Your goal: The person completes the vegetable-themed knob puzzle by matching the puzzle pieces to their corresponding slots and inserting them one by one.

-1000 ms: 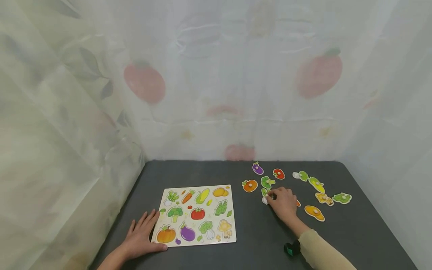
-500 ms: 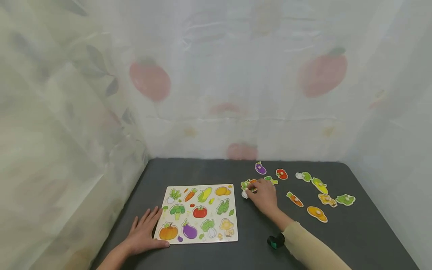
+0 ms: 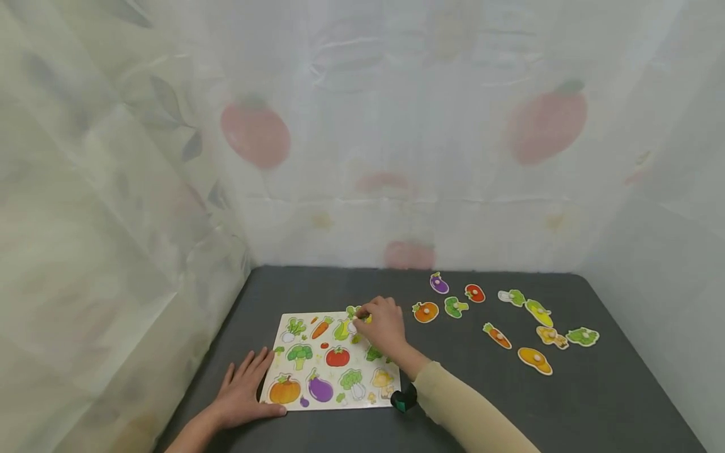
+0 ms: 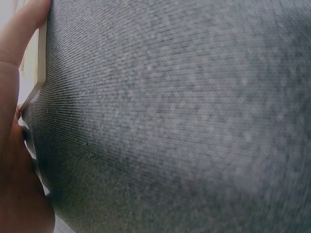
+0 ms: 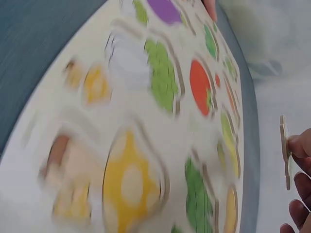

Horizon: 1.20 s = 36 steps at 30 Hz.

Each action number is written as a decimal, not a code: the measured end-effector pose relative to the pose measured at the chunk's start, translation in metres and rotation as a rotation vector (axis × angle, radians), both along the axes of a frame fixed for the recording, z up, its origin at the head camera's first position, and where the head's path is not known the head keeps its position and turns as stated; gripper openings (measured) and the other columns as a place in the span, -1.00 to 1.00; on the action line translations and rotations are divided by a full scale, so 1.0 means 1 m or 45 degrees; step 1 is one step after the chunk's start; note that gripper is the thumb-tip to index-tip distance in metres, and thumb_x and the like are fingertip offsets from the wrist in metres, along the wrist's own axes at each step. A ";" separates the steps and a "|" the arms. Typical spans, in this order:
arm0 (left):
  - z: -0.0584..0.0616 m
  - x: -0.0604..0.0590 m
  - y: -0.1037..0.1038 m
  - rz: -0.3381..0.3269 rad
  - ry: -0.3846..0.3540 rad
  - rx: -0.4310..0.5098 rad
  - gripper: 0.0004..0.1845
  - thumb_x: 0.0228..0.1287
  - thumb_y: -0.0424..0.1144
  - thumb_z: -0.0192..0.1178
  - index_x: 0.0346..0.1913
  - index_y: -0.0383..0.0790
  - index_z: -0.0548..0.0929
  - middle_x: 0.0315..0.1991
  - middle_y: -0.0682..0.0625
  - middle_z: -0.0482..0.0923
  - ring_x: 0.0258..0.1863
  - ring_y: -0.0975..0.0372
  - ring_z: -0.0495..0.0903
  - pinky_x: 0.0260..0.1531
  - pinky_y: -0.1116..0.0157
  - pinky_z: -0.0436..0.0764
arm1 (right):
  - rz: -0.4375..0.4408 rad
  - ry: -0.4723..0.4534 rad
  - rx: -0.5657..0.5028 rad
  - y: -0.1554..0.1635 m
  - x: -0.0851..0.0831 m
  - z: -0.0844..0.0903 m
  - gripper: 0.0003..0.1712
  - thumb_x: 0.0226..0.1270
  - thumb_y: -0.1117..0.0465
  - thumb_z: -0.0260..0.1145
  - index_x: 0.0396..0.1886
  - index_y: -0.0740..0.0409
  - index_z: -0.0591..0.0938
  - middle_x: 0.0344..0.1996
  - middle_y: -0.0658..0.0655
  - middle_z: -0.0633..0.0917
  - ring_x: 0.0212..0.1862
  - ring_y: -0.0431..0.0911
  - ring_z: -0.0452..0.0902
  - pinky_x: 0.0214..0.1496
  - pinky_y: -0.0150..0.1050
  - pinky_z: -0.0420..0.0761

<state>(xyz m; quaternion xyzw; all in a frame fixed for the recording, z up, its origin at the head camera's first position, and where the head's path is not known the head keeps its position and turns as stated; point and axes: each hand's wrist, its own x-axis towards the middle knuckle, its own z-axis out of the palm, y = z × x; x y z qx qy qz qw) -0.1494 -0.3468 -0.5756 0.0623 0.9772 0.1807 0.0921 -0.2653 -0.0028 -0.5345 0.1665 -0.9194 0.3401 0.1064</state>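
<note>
My right hand [image 3: 384, 324] pinches a turnip puzzle piece [image 3: 352, 311], white with green leaves, over the upper right part of a vegetable puzzle board [image 3: 334, 406]. In the right wrist view the turnip piece [image 5: 285, 150] is seen edge-on between thumb and fingers, raised off the board. My left hand [image 3: 245, 387] lies with spread fingers along the board's left edge, its thumb at the lower left corner. The left wrist view shows the thumb [image 4: 19, 34] against the board's edge [image 4: 42, 58]. The right hand hides part of the board's upper right pictures.
Right of the board lie several knobbed pieces: pumpkin [image 3: 425, 312], broccoli [image 3: 455, 307], eggplant [image 3: 438, 283], tomato [image 3: 474, 293], carrot [image 3: 497, 336], potato [image 3: 535, 361], bok choy [image 3: 511, 297], corn [image 3: 539, 313], mushroom [image 3: 552, 337] and peas [image 3: 582, 336]. Printed curtains [image 3: 340, 157] stand behind the dark table.
My right hand has picked the turnip piece up from among the loose pieces and carried it left over the board. My left hand keeps its place at the board's edge.
</note>
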 end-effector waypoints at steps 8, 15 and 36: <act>0.003 0.002 -0.002 0.009 0.002 0.003 0.40 -0.16 0.57 0.38 0.65 -0.17 0.09 0.62 -0.25 -0.01 0.56 -0.28 -0.13 0.32 -0.48 -0.27 | 0.007 -0.054 0.018 -0.044 0.001 -0.007 -0.87 0.31 -0.05 0.46 -0.29 -0.17 0.82 -0.21 -0.12 0.61 -0.09 -0.11 0.42 -0.02 -0.09 0.43; 0.003 0.002 -0.002 0.014 -0.026 0.012 0.41 -0.16 0.58 0.37 0.65 -0.18 0.08 0.62 -0.25 -0.02 0.57 -0.28 -0.14 0.32 -0.47 -0.28 | -0.021 -0.080 0.083 -0.077 0.002 -0.014 -0.86 0.32 -0.07 0.44 -0.28 -0.19 0.82 -0.19 -0.10 0.62 -0.07 -0.08 0.43 0.00 -0.07 0.45; 0.003 0.000 -0.001 0.007 -0.033 0.032 0.40 -0.16 0.57 0.38 0.65 -0.17 0.08 0.63 -0.23 -0.02 0.57 -0.27 -0.12 0.33 -0.46 -0.27 | -0.136 -0.090 0.121 -0.149 0.001 -0.034 -0.85 0.28 -0.12 0.47 -0.34 -0.22 0.82 -0.29 -0.10 0.56 -0.12 -0.07 0.37 -0.09 -0.09 0.38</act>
